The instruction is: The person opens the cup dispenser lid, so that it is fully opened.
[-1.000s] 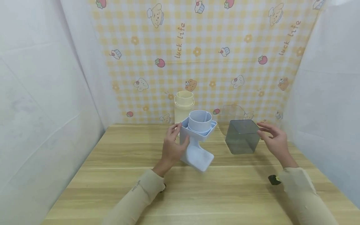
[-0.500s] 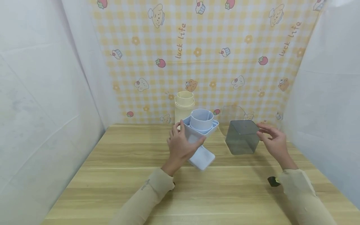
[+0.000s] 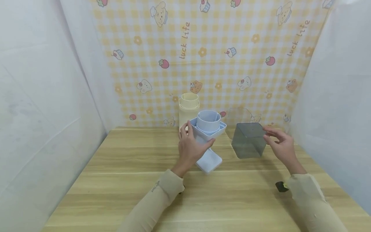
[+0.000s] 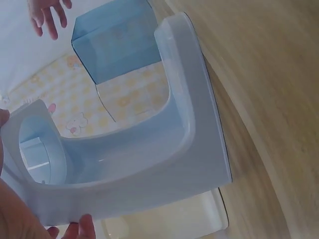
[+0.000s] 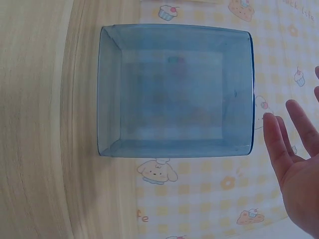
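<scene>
A light-blue plastic stand (image 3: 210, 160) with a flat foot and a round cup (image 3: 208, 121) on top stands mid-table. My left hand (image 3: 189, 146) grips its upper part, the thumb on the near side. In the left wrist view the stand (image 4: 199, 134) looks like a C, with a round opening by the hand and the fingertips (image 4: 85, 226) at its edge. My right hand (image 3: 281, 147) hovers beside a smoky see-through box (image 3: 250, 144), fingers extended. The right wrist view shows a gap between the box (image 5: 169, 94) and the fingers (image 5: 273, 132).
Behind the stand is a cream container (image 3: 187, 113) with a round top, partly hidden. A clear, hard-to-see piece (image 3: 239, 112) stands behind the smoky box. Checked cloth (image 3: 203, 71) hangs at the wooden table's (image 3: 124, 161) back, with white sheets at both sides.
My left hand has slid right, further across the front of the stand. The stand's top has shifted slightly right and away, while its foot has hardly moved. The right hand stays nearly still.
</scene>
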A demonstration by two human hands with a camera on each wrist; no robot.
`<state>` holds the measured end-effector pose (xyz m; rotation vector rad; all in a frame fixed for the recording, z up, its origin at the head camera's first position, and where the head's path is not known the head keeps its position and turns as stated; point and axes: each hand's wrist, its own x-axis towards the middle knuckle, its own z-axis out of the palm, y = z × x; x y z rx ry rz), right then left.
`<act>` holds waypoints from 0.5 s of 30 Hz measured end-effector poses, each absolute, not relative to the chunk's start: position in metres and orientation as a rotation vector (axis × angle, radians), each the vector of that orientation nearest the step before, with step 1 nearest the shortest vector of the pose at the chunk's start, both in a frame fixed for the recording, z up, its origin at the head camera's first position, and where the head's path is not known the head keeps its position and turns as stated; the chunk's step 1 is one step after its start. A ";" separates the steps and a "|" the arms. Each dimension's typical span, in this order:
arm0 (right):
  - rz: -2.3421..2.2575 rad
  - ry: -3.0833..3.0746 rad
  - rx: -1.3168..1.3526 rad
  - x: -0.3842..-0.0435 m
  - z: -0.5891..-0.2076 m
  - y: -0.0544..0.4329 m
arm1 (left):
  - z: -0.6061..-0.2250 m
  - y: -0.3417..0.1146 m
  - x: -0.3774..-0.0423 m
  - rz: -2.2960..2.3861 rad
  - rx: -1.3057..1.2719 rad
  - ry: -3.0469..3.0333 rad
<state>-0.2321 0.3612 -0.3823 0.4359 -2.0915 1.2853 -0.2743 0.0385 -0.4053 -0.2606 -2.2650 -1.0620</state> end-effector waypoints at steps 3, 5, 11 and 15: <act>1.284 -2.089 0.445 -0.232 -0.383 0.361 | -0.405 0.039 -0.277 -1.096 -0.297 -2.250; 1.290 -2.087 0.451 -0.232 -0.384 0.361 | -0.405 0.038 -0.279 -1.099 -0.321 -2.246; 1.298 -2.074 0.481 -0.234 -0.385 0.359 | -0.403 0.034 -0.286 -1.024 -0.397 -2.264; 1.313 -2.063 0.493 -0.240 -0.391 0.361 | -0.400 0.032 -0.289 -1.013 -0.429 -2.301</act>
